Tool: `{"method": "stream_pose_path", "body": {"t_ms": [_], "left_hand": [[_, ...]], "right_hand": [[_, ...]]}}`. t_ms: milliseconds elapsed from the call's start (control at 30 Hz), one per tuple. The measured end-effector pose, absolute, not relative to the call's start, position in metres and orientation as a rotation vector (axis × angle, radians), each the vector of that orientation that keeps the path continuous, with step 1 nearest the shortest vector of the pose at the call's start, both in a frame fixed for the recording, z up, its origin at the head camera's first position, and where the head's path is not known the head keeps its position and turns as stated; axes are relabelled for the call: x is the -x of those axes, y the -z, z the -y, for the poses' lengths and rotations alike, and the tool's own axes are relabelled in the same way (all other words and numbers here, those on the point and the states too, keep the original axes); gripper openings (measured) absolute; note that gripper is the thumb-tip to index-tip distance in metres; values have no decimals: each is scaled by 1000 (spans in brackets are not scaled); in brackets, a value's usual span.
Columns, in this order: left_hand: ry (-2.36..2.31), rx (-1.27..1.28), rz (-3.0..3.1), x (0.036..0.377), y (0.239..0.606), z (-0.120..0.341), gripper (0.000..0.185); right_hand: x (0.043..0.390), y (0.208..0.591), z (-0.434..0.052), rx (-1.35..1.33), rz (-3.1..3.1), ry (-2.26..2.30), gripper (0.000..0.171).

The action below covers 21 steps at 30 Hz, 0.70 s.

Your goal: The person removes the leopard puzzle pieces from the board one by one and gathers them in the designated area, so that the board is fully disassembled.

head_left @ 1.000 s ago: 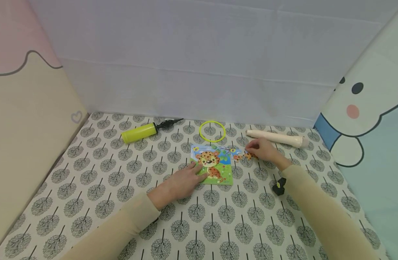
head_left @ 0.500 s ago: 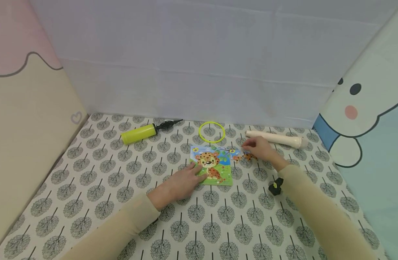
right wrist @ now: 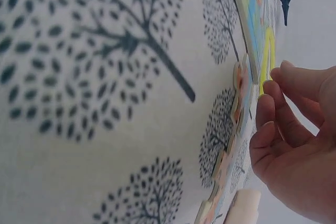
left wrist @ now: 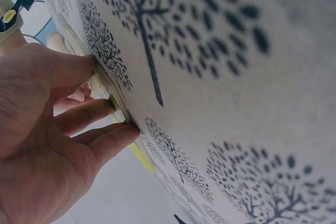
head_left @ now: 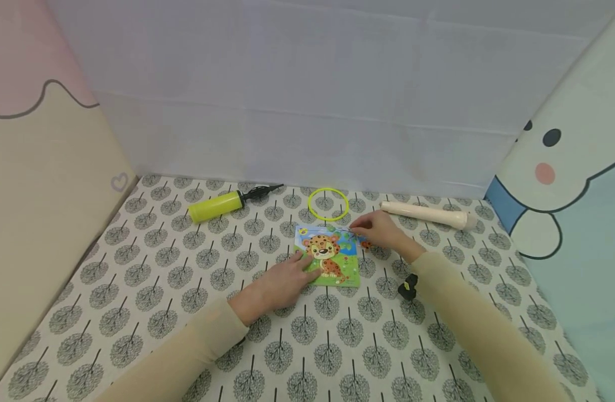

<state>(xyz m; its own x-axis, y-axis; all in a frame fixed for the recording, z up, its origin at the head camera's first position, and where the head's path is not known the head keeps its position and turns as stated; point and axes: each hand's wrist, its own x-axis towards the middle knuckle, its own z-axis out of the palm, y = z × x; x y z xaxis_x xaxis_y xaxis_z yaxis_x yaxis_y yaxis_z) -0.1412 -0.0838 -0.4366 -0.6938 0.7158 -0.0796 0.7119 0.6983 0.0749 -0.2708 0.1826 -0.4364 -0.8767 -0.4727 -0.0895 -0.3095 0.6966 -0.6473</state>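
Observation:
A leopard puzzle board (head_left: pixel 332 258) lies flat on the tree-print cloth (head_left: pixel 187 279). My left hand (head_left: pixel 303 266) rests on its lower left edge with straight fingers; in the left wrist view those fingers (left wrist: pixel 100 109) touch the board's rim (left wrist: pixel 113 102). My right hand (head_left: pixel 359 230) hovers at the board's upper right corner, over loose puzzle pieces (head_left: pixel 366 244). In the right wrist view its fingers (right wrist: pixel 273 111) are gently bent beside the pieces (right wrist: pixel 239 98), with nothing seen between them.
A yellow hand pump (head_left: pixel 215 205) lies at the back left, a thin yellow ring (head_left: pixel 328 202) behind the board, and a cream cylinder (head_left: pixel 425 214) at the back right. Padded panels wall in the left and right sides, a white sheet the back.
My right hand has slid left from the loose pieces beside the cream cylinder to the board's upper right corner, now covering most of them. The left hand has stayed put.

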Motion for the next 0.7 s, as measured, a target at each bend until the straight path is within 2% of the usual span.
{"method": "stream_pose_path", "body": {"t_ms": [700], "left_hand": [[-101, -1147, -2788, 142, 434, 84, 53]], "right_hand": [[267, 437, -149, 791, -2701, 788, 20]]}}
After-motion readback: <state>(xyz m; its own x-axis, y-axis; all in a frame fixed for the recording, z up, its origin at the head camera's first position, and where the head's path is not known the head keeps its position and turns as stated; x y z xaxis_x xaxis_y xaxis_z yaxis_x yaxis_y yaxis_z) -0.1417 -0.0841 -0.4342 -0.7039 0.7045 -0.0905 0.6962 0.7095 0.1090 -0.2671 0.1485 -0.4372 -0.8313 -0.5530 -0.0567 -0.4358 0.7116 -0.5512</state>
